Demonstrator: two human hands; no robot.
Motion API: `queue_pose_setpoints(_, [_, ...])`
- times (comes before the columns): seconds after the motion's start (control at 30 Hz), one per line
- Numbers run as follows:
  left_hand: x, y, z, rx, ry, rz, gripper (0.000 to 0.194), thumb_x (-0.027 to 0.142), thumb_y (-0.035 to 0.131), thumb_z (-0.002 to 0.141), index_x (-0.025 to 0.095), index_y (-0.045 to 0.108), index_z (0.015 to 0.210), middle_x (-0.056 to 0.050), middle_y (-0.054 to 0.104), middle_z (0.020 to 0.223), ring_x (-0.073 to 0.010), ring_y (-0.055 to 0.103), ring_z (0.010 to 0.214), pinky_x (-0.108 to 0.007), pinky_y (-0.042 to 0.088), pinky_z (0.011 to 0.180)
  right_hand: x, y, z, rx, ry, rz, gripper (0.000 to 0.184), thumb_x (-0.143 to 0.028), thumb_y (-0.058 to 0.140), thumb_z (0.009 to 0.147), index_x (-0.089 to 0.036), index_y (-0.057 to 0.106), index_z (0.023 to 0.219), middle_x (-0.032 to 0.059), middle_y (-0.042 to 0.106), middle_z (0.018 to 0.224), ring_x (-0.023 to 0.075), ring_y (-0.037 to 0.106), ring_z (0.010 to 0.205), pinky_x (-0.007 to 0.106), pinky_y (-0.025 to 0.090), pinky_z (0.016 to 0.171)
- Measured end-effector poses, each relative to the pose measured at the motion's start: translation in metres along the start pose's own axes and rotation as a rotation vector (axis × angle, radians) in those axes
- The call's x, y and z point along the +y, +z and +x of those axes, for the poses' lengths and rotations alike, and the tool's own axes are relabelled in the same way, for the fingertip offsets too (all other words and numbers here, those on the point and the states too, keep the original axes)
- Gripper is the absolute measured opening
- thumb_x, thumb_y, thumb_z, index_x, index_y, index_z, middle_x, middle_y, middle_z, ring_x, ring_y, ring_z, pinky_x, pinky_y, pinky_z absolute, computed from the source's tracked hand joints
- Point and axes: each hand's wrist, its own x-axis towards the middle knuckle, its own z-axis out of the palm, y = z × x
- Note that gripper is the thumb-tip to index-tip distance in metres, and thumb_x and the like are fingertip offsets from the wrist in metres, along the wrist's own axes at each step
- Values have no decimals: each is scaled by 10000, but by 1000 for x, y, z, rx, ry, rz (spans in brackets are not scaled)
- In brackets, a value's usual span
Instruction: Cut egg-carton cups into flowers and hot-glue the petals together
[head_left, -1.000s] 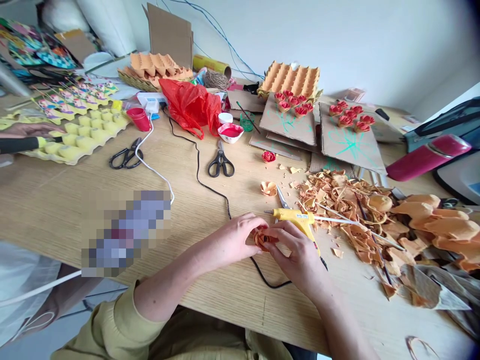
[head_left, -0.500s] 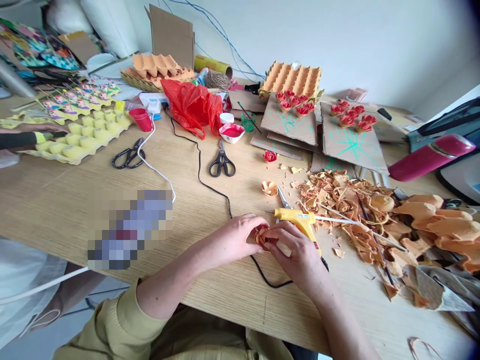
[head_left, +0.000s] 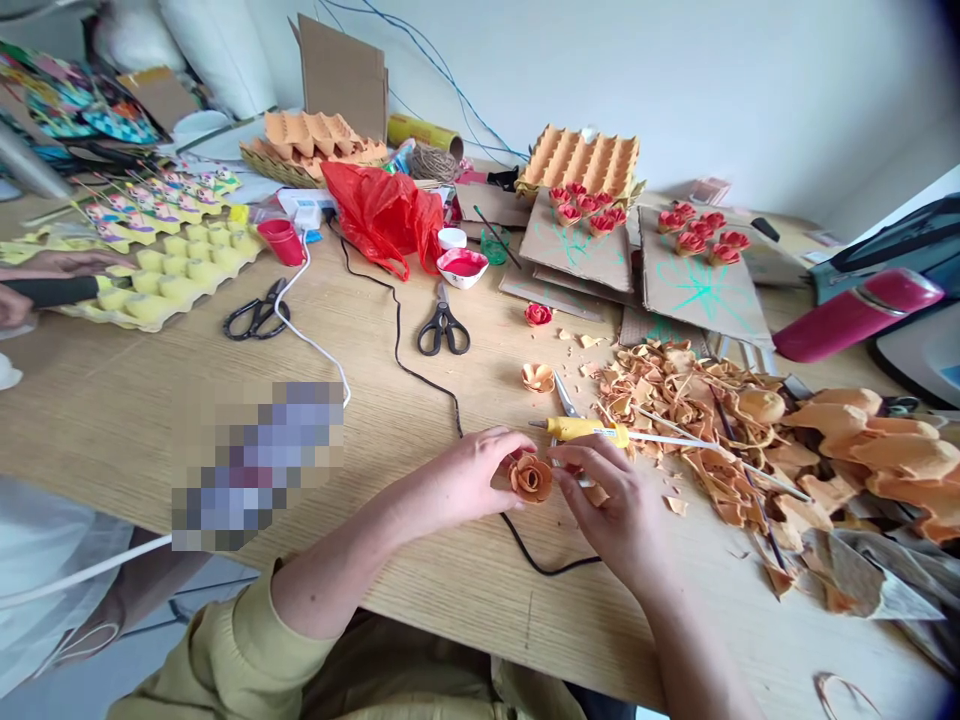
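Observation:
My left hand (head_left: pixel 469 475) has its thumb and fingers closed round the side of an orange egg-carton rose (head_left: pixel 531 479), whose layered petals and dark centre face up. Just right of the rose is my right hand (head_left: pixel 611 500), fingers bent and slightly apart, with nothing visible between them. Behind it lies a yellow glue gun (head_left: pixel 585 431), its handle partly hidden by the hand. A silver scissor blade (head_left: pixel 565 393) shows beyond the gun. Next to that sits a loose orange petal cup (head_left: pixel 538 377), and farther back a red-painted rose (head_left: pixel 538 315).
Orange carton scraps (head_left: pixel 675 400) heap on the right. Black scissors (head_left: pixel 444 325), a bowl of red paint (head_left: pixel 462 266) and cardboard (head_left: pixel 697 290) bearing red roses stand farther back. At left, another person's hands (head_left: pixel 67 265) are by a yellow egg tray (head_left: pixel 161 300). A black cord (head_left: pixel 427 370) crosses the table.
My right hand has drawn off the rose to the right, and the rose's open face now shows. My left hand stays round it. The other person's hands reach further into view.

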Motion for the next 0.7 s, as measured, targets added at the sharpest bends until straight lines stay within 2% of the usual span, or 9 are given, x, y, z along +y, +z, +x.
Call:
queue_pose_setpoints(0.2, [0, 1, 1, 8, 23, 16, 395, 143, 768, 762, 208, 613, 1119, -33, 695, 1112, -211, 644, 1010, -305, 468, 871, -1, 13, -2, -121, -18, -1, 172, -202, 633, 947, -262, 675, 1103, 59, 656, 1044, 207, 634, 953, 362, 525, 838])
queue_pose_setpoints(0.43, [-1, 1, 1, -13, 25, 22, 288, 158, 759, 772, 207, 613, 1016, -15, 686, 1005, -200, 637, 927, -292, 459, 803, 1, 17, -3, -138, -49, 22, 147, -171, 632, 948, -256, 674, 1060, 44, 661, 1017, 192, 635, 922, 342, 513, 826])
queue_pose_setpoints(0.7, [0, 0, 0, -25, 8, -5, 344, 181, 786, 762, 198, 629, 1067, -28, 698, 1054, -198, 650, 938, -281, 455, 788, 9, 18, -5, -141, -101, -11, 105, -187, 619, 961, -249, 653, 1039, 42, 665, 1039, 189, 643, 931, 340, 496, 840])
